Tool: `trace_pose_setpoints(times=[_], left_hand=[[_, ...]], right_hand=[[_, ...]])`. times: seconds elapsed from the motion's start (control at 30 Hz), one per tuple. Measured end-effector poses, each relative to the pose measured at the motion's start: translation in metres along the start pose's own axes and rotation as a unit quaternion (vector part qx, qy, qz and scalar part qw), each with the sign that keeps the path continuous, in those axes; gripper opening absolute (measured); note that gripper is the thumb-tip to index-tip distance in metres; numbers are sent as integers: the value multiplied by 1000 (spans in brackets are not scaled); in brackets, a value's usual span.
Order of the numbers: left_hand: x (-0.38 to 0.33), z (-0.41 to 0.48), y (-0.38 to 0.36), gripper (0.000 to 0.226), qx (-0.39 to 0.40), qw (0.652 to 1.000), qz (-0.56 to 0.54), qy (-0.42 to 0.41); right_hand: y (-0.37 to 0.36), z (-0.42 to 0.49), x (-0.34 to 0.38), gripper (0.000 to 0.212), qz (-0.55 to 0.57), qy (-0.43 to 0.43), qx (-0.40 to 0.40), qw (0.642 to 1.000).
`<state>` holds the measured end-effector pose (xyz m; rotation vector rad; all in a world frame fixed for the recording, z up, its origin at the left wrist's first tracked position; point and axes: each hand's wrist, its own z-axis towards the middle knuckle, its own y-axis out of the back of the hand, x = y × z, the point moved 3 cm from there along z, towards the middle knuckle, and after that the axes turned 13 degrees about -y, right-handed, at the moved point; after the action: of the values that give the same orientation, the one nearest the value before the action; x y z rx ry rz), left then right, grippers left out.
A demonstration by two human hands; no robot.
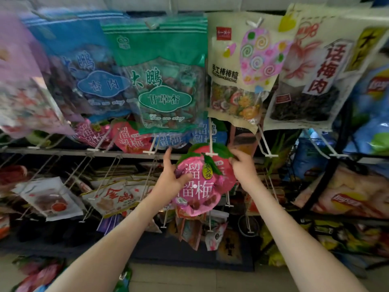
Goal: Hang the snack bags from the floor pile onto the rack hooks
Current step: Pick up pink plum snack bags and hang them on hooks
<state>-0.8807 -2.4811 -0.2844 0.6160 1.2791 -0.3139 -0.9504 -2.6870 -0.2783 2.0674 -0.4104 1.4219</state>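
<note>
A pink peach-shaped snack bag (200, 186) with green leaf top and white characters is held up in front of the rack, at the tip of a white hook (211, 153). My left hand (171, 178) grips the bag's left edge, thumb across its front. My right hand (243, 166) pinches the green leaf top at the upper right, next to the hook's crossbar. Whether the hook passes through the bag's hole is hidden. More pink bags lie in the floor pile (37, 275) at the bottom left.
Full hooks above carry a green bag (164, 81), a blue bag (84, 66), a candy bag (242, 70) and a plum bag (311, 81). Pink bags (130, 138) hang behind. Chip bags (353, 194) fill the right. Lower hooks (228, 204) jut out below the bag.
</note>
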Motion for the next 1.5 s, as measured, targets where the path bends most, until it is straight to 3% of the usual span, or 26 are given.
trace_pose_setpoints(times=[0.3,0.5,0.67,0.93,1.17,1.33,1.4,1.5], left_hand=[[-8,-9,11,56,53,991,-84,94],[-2,-18,28,56,118,979,-120,117],[12,-24,38,56,102,986,-72,106],[27,-29,36,50,56,994,31,87],[19,-18,36,51,-98,985,103,94],[16,-5,31,44,-141,981,109,78],[21,0,26,41,-154,981,97,74],[29,5,23,41,-180,978,80,74]], right_hand=[[4,-47,-9,36,75,-50,43,995],[-21,-61,-5,35,64,-54,79,993],[-43,-65,-20,35,72,-61,68,993],[-38,-55,-33,32,46,-50,86,994],[-4,3,-28,85,-89,-51,51,993],[-8,59,-22,113,-191,40,23,980],[-15,88,-25,119,-202,93,31,974],[-24,127,-27,108,-175,120,4,977]])
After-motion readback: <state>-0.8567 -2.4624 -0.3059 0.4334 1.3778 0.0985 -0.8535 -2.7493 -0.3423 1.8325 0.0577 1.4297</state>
